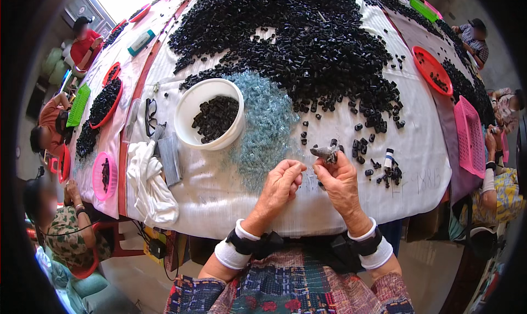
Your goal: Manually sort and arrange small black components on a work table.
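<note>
- The bare right hand [339, 182] is pinching a small, irregular dark grey piece [326, 152] between thumb and forefinger; the piece is sticking out beyond the fingertips, a grip that is presumably leaving its end exposed to view.
- The bare left hand [285, 177] is hovering near the right one without touching it, its fingers curling together; whether they are hiding anything small, I cannot tell.
- Both hands are working over the near part of the white cloth-covered surface [422, 160], probably because this is bringing the piece close to the eyes.
- A large heap of small black cylindrical pieces [285, 50] is spreading across the far side, seemingly leaving the near edge for handling.
- A round white plastic tub [219, 144] is standing upright left of the hands, likely for easy reach; its walls are containing loose black pieces [217, 119].
- A pale blue translucent pile of tiny pieces [263, 130] is lying just beside the tub, apparently apart by kind.
- A crumpled white cloth [151, 182] and black-framed glasses [151, 116] are resting farther left, seemingly out of the hands' way.
</note>
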{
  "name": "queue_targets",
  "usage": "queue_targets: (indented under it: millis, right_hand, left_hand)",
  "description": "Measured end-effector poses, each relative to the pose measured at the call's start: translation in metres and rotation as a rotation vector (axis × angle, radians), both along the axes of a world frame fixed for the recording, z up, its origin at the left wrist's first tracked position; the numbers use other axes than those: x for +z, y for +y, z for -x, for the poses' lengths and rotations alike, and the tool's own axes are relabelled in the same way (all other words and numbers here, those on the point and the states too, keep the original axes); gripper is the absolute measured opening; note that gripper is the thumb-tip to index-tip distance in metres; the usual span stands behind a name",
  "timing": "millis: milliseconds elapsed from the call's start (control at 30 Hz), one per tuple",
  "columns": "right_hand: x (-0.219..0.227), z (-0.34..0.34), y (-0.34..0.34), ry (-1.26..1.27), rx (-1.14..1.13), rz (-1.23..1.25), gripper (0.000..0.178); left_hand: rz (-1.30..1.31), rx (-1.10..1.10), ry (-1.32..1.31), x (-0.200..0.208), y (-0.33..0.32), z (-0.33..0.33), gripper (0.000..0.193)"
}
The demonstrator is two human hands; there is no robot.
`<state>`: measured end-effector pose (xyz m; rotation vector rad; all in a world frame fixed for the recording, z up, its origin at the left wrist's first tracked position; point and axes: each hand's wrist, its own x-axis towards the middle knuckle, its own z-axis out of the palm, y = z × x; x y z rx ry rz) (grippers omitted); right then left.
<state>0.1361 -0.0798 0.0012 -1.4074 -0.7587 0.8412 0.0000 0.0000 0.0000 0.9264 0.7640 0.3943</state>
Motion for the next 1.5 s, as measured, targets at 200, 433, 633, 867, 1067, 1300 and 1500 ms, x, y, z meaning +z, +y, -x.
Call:
queue_targets:
  millis: [200, 433, 633, 867, 1067, 1300, 1500]
  right_hand:
    - [0.007, 0.007, -0.005, 0.011, -0.008, -0.054, 0.011]
    - [0.01, -0.004, -0.014, -0.012, -0.079, -0.014, 0.012]
    - [0.021, 0.001, -0.021, -0.008, -0.073, -0.063, 0.014]
    - [0.011, 0.008, -0.018, -0.182, -0.13, -0.148, 0.013]
    - [-0.004, 0.011, -0.015, -0.357, -0.12, -0.117, 0.013]
    - [-0.008, 0.008, -0.016, -0.357, -0.157, -0.067, 0.013]
    - [-0.002, 0.011, -0.018, -0.255, -0.147, -0.105, 0.013]
  left_hand:
    - [-0.238, -0.089, 0.035, 0.0, -0.005, 0.0, 0.019]
    - [0.211, 0.045, -0.233, 0.001, -0.004, 0.002, 0.025]
    - [0.245, -0.032, -0.251, 0.006, -0.006, 0.005, 0.029]
    - [0.325, -0.007, -0.286, -0.001, -0.011, -0.001, 0.032]
    - [0.375, -0.021, -0.348, -0.007, -0.012, 0.002, 0.032]
    - [0.3, -0.003, -0.173, 0.002, -0.012, 0.003, 0.028]
    - [0.319, -0.057, -0.278, -0.005, -0.005, 0.011, 0.03]
